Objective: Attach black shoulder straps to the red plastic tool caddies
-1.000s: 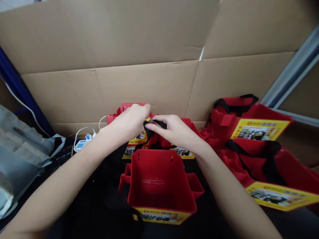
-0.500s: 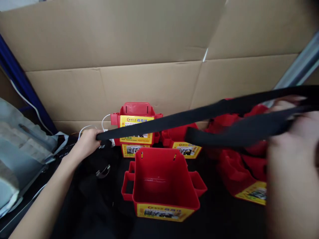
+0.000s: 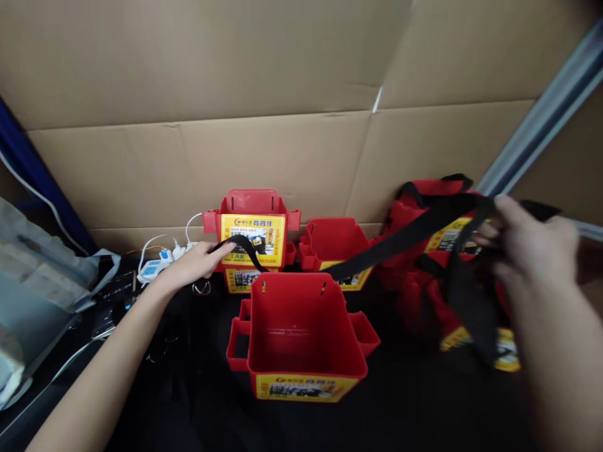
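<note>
My left hand (image 3: 200, 263) pinches one end of a black webbing strap (image 3: 396, 246) in front of the stacked red boxes. The strap dips behind the nearest red plastic box (image 3: 301, 333) and rises to the right. There my right hand (image 3: 522, 245), blurred, is closed around it, and a loose length hangs below. The nearest box is upright, open-topped, with two slots in its back wall, side loops and a yellow label. My right hand is in front of the red boxes with black straps (image 3: 424, 301), partly hiding them.
Behind stand a stack of red boxes (image 3: 254, 235) and another red box (image 3: 339, 242). A power strip (image 3: 153, 270), cables and a device with a lit clock (image 3: 117, 289) lie left. A cardboard wall (image 3: 264, 157) closes the back; a metal post (image 3: 541, 119) slants at right.
The strap, stretched taut between my hands before, now sags behind the nearest box. My left hand has moved right and slightly down; my right hand has moved left.
</note>
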`<state>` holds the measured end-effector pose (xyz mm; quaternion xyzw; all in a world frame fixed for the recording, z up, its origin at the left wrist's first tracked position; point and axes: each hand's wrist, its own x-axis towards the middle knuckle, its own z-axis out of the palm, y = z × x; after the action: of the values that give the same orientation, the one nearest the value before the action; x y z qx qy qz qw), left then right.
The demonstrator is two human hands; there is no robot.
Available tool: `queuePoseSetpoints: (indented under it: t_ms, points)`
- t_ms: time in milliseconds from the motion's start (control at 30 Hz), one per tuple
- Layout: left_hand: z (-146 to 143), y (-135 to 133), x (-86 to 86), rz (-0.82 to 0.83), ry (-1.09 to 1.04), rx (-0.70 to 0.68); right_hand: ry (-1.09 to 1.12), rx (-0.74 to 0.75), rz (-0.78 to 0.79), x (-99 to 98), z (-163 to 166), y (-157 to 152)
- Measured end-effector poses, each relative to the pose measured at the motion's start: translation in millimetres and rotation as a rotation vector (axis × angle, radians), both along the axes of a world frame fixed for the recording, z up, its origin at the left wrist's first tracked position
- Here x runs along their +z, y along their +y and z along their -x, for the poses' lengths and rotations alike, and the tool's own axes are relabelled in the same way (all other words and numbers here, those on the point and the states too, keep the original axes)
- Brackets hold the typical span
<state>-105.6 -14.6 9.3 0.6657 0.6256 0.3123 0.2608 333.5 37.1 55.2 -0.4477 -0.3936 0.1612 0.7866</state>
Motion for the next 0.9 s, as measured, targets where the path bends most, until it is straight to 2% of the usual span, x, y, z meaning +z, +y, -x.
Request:
queuePoseSetpoints:
  t_ms: [67,133,200,300,333,400,467,500,533,633,700,800,900]
  points:
    - [-7.6,-0.5,-7.7,0.046,0.104,-0.045,-0.082,-0.009,0.12,-11.6,11.3,-2.1]
    - [-12.9,-2.2,-15.7,0.024,0.16,-0.167,-0.324,0.031,0.23,-24.9,22.2,-7.6]
    - [-17.0,-3.0,-23.2,-0.025,0.172,-0.308,-0.503,0.208,0.318,-37.1,32.6,-13.3]
    - [-19.3,-1.8,-35.0,-0.028,0.146,-0.429,-0.541,0.564,0.414,-50.7,47.2,-18.9]
    - [-18.7,-2.9,-40.0,-0.02,0.149,-0.444,-0.583,0.637,0.421,-54.5,52.0,-19.9]
    - [-16.5,-11.9,-52.7,-0.056,0.218,-0.383,-0.713,0.73,0.377,-62.2,61.0,-20.8]
    - [-15.5,-32.9,-70.4,-0.152,0.345,-0.205,-0.807,0.812,0.327,-71.4,68.5,-19.4]
    - [-15.9,-47.2,-81.2,-0.217,0.401,-0.073,-0.833,0.863,0.322,-76.4,71.4,-17.4]
    - [-16.8,-62.9,-92.9,-0.251,0.44,-0.035,-0.847,0.917,0.33,-81.5,73.7,-14.4]
    - [-16.6,-105.0,-126.4,-0.243,0.53,-0.279,-0.852,1.025,0.363,-94.5,78.1,-0.9]
    - [-8.9,-118.6,-140.3,-0.235,0.599,-0.366,-0.861,1.08,0.35,-98.8,80.3,9.5]
    - [17.3,-112.8,-142.7,-0.227,0.687,-0.404,-0.906,1.175,0.341,-96.9,84.9,20.8]
    - [50.9,-89.5,-131.4,-0.265,0.78,-0.351,-0.929,1.249,0.343,-88.0,92.3,24.6]
